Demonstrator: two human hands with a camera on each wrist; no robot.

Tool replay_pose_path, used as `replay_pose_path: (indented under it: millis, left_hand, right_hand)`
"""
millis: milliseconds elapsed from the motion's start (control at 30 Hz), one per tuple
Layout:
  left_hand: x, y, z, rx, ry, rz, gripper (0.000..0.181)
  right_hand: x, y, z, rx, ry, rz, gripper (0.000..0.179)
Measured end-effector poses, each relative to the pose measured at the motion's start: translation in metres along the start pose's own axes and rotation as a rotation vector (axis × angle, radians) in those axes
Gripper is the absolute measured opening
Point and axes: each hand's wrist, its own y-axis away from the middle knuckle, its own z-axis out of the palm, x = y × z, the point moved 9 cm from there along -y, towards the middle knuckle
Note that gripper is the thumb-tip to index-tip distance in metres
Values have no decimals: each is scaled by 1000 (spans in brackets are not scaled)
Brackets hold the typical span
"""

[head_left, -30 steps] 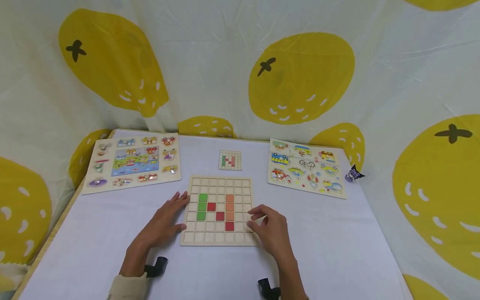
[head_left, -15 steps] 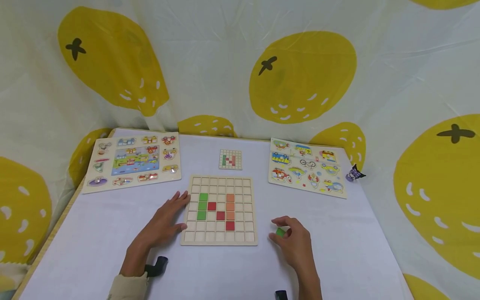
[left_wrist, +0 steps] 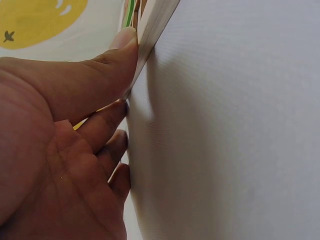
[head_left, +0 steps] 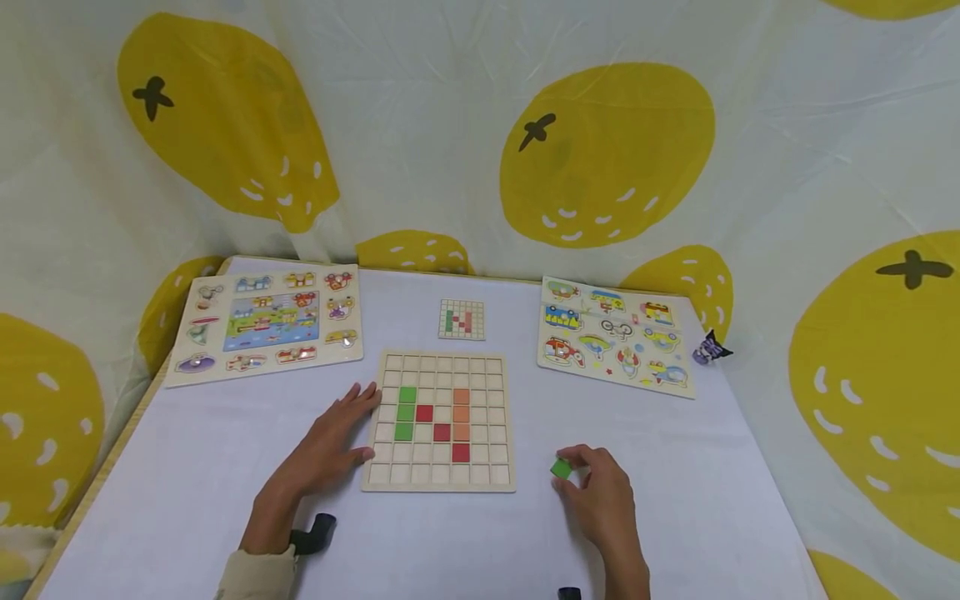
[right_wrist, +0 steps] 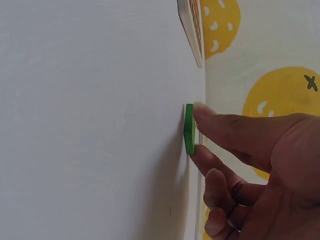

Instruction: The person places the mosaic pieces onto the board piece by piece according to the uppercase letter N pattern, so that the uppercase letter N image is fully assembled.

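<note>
A wooden grid board (head_left: 438,482) lies on the white table, with green, red and orange square tiles set in some of its cells. My left hand (head_left: 326,442) rests at its left side, fingers spread and fairly straight, with fingertips touching the board's edge. In the left wrist view the thumb (left_wrist: 107,65) lies against the board's side (left_wrist: 155,27). To the right of the board my right hand (head_left: 602,492) pinches a green square tile (head_left: 561,468) between thumb and forefinger. That tile (right_wrist: 189,129) appears just at the table surface in the right wrist view.
A small printed grid card (head_left: 461,333) lies behind the board. One picture puzzle (head_left: 217,367) stands back left, another vehicle puzzle (head_left: 551,364) back right, with a small dark figurine (head_left: 708,348) beside it. A fruit-patterned curtain (head_left: 420,125) hangs behind the table.
My right hand has moved from the board's right edge out to the right and now pinches the green tile. The left hand and the board stay in place.
</note>
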Motion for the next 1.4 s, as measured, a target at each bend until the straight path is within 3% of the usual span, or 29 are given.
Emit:
replay_pose_path:
  millis: [367, 667, 867, 1400]
  left_hand:
    - [-2, 0, 0, 1, -3, 0, 95]
    - [-1, 1, 0, 5, 3, 5, 95]
    - [-1, 1, 0, 6, 0, -8, 95]
    - [-1, 0, 1, 2, -11, -4, 95]
  right_hand:
    - [-1, -1, 0, -2, 38, 19, 33]
    - [-3, 1, 2, -3, -67, 41, 23]
    - [-17, 4, 7, 5, -177, -42, 21]
    - [-67, 13, 42, -47, -328, -179, 22]
